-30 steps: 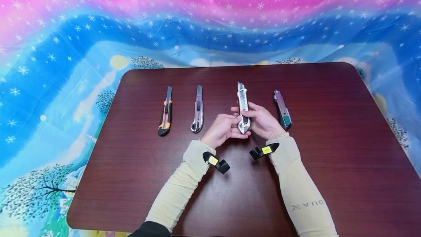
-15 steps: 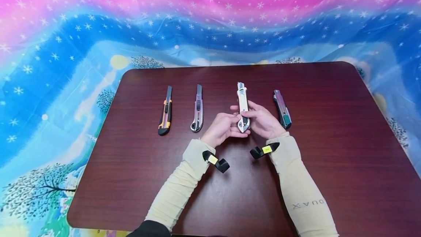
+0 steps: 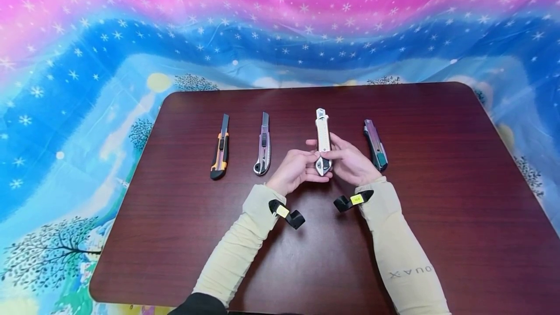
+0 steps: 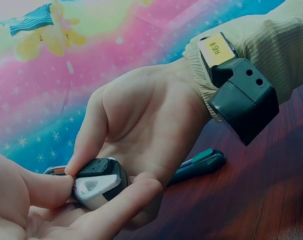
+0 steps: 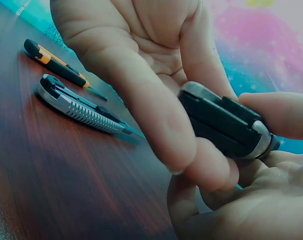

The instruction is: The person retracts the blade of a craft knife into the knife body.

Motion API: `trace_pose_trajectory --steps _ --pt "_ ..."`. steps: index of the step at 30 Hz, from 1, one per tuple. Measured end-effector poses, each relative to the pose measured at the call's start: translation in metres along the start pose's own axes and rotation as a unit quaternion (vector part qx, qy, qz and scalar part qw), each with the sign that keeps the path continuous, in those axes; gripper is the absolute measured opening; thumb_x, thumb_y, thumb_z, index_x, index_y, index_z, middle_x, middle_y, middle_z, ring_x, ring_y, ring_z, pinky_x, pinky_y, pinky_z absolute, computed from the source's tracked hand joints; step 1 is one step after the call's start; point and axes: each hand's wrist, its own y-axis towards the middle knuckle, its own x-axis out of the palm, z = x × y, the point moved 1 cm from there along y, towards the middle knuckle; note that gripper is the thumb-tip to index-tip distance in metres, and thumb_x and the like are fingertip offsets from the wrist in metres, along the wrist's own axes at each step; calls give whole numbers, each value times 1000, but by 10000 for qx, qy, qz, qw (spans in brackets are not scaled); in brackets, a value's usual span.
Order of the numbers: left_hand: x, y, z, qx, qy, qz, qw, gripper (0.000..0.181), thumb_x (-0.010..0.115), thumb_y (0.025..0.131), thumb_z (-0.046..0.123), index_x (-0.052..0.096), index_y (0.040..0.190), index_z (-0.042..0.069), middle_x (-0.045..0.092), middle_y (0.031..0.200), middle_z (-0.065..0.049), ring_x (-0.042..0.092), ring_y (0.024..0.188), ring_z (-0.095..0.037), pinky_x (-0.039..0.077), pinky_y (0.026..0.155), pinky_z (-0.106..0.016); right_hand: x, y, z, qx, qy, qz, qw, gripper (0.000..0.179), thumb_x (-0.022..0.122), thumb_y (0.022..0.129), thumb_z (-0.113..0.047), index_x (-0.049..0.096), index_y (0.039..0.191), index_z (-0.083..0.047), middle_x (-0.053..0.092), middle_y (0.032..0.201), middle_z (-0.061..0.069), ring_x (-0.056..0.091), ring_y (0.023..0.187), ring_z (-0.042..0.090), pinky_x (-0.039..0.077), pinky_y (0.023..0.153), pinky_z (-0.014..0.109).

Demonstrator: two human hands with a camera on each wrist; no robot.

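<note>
Both hands hold a silver-white utility knife (image 3: 323, 135) over the table, its metal tip pointing away from me. My left hand (image 3: 294, 173) pinches the rear end, thumb on top and fingers beneath. From the other side my right hand (image 3: 352, 163) grips the handle, with its thumb on the upper face. In the left wrist view the knife's pale butt end (image 4: 96, 187) shows between the hands, beside a black ridged part. Its dark side (image 5: 221, 122) faces the right wrist camera. Fingers hide part of the handle.
Left of the hands lie an orange-and-black utility knife (image 3: 220, 152) and a silver-and-purple one (image 3: 263, 145), blades out. A green-and-black utility knife (image 3: 375, 146) lies close to the right wrist. All rest on the dark red-brown table (image 3: 175, 237); a patterned cloth (image 3: 280, 28) hangs behind.
The held knife has tilted slightly, so its upper face catches the light differently. My right thumb has slid a little toward the knife's rear end. The other knives have stayed put.
</note>
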Motion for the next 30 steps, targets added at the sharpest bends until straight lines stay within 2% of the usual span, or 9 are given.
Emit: trace_pose_trajectory --steps 9,13,16,19,22,24,26,28,30 --pt "-2 1 -2 -28 43 -50 10000 34 42 103 9 53 127 -13 56 124 -36 70 75 -26 57 85 -48 -2 1 3 -46 84 -81 9999 58 44 94 9 29 147 -10 55 133 7 63 108 18 49 97 26" --pt "-3 3 -3 -103 130 -1 9999 34 43 102 8 53 128 -11 58 123 -35 70 79 -28 57 85 -46 -3 1 4 -59 33 -89 9999 64 45 94 9 25 150 -12 55 134 6 62 110 18 49 98 26" --pt "-3 4 -3 -166 196 33 9997 34 44 102 8 53 129 -10 58 123 -34 70 90 -34 57 86 -46 -4 1 5 -50 -37 -64 10000 66 45 94 9 23 152 -14 52 138 10 61 112 19 48 98 26" --pt "-3 3 -4 -189 272 22 9994 33 44 102 6 53 130 -10 58 124 -33 67 100 -39 56 88 -45 -5 1 6 -34 -247 78 9997 66 45 94 8 23 153 -15 49 141 12 59 112 17 47 98 25" --pt "-3 3 -6 -114 360 -48 9993 33 42 102 3 52 129 -11 56 125 -35 68 99 -36 55 90 -45 -6 2 6 -107 -745 478 9960 65 48 94 5 25 152 -13 47 142 19 60 109 14 47 94 22" --pt "-4 3 -7 -70 387 -89 9992 32 41 101 1 52 129 -12 55 125 -37 69 92 -31 55 90 -45 -6 2 7 -179 -1278 839 9881 65 52 94 3 27 152 -11 46 142 22 61 103 10 49 89 20" --pt "-5 4 -9 -28 390 -93 9992 32 41 101 1 52 128 -13 55 125 -38 69 87 -26 55 91 -44 -4 2 8 -269 -1983 1215 9722 64 57 93 -2 31 151 -9 47 139 26 62 97 8 51 83 19" --pt "-6 5 -11 0 396 -59 9992 32 41 101 1 52 128 -12 55 125 -38 69 84 -24 56 90 -43 -2 2 8 -360 -2750 1520 9487 62 62 91 -8 36 148 -7 53 130 26 61 90 8 51 76 19" --pt "-8 6 -13 15 439 0 9990 32 41 101 1 53 129 -11 56 125 -37 68 83 -22 56 89 -41 1 2 8 -435 -3591 1796 9148 61 66 89 -15 41 144 -6 59 117 24 61 83 12 52 69 21"
